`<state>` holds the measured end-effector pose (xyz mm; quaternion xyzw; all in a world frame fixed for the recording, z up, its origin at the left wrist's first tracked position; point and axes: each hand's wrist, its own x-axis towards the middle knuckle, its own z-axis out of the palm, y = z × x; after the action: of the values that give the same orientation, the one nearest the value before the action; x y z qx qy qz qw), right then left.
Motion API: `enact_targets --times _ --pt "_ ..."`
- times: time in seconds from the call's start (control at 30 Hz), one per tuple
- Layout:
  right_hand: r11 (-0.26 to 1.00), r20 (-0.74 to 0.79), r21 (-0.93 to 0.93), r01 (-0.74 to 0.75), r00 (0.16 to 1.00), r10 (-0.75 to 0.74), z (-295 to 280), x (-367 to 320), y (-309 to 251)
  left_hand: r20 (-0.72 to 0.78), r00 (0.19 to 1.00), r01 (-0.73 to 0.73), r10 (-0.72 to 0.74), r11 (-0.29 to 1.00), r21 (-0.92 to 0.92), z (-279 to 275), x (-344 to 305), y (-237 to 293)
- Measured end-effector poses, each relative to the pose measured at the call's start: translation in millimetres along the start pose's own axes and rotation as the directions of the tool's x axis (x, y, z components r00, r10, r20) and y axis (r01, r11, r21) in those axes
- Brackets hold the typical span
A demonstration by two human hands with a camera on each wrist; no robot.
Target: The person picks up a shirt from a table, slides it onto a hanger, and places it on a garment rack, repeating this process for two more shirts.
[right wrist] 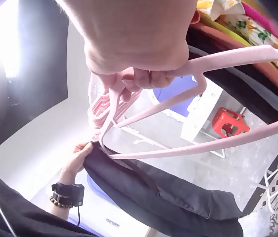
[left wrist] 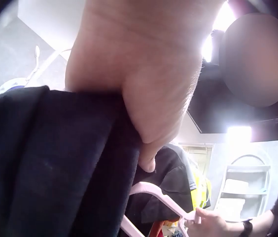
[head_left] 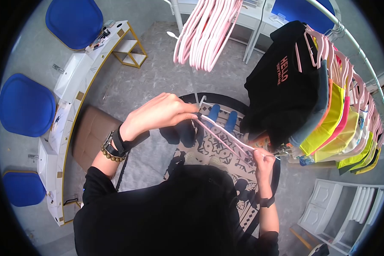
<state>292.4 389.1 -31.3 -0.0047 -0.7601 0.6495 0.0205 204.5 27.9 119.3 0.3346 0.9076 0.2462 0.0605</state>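
Note:
A pink hanger (head_left: 226,132) spans the two hands. My left hand (head_left: 158,112) pinches the edge of a black garment (right wrist: 163,192) at one end of the hanger; the cloth hangs below that hand and fills the lower left of the left wrist view. Seen from the right wrist, the left hand (right wrist: 77,160) has its thumb and fingertips on the cloth beside the hanger's corner. My right hand (head_left: 263,162) grips the hanger near its hook, and in the right wrist view the fingers (right wrist: 149,79) curl round the pink plastic. The hidden part of the garment cannot be judged.
Several empty pink hangers (head_left: 207,34) hang ahead. On the right, a curved white rail (head_left: 358,47) carries a black "HELLO" garment (head_left: 277,77) and bright clothes. White basins (head_left: 70,77) and blue mirrors (head_left: 27,104) line the left, beside a brown seat (head_left: 91,136). A red stool (right wrist: 230,122) stands beyond.

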Motion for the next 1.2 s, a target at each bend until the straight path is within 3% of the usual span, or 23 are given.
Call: enact_targets --times 0.17,0.3,0.47,0.63,0.73,0.8,1.0,1.1,1.2 --pt "0.983 0.091 0.143 0.116 0.987 -0.130 -6 9 9 -0.030 0.999 -0.019 0.018 0.999 -0.026 -5 -11 5" --pt "0.981 0.068 0.158 0.116 0.989 -0.128 4 11 14 -0.037 0.995 -0.098 0.097 0.995 -0.020 -3 -18 4" --pt "0.980 0.180 0.090 0.177 0.965 -0.191 21 20 2 -0.059 0.994 -0.097 0.096 0.995 -0.013 -3 -20 12" --pt "0.951 0.115 0.263 0.160 0.974 -0.195 14 22 13 -0.095 0.989 -0.116 0.113 0.993 -0.031 -4 -21 22" --pt "0.947 0.136 0.314 0.066 0.984 -0.113 8 21 13 -0.046 0.996 -0.067 0.072 0.991 0.113 -10 -22 31" --pt "0.948 0.140 0.306 0.084 0.981 -0.132 7 23 16 -0.017 0.997 -0.067 0.072 0.976 0.205 -7 -22 33" --pt "0.956 0.312 0.294 0.014 0.944 -0.110 2 37 14 -0.130 0.986 -0.080 0.104 0.981 0.179 0 -25 47" --pt "0.970 0.365 0.222 0.096 0.915 -0.174 12 41 -12 -0.109 0.991 -0.052 0.079 0.972 0.231 5 -29 60" --pt "0.987 0.427 0.129 0.097 0.893 -0.144 17 47 -22 -0.134 0.989 -0.024 0.062 0.964 0.265 11 -44 61"
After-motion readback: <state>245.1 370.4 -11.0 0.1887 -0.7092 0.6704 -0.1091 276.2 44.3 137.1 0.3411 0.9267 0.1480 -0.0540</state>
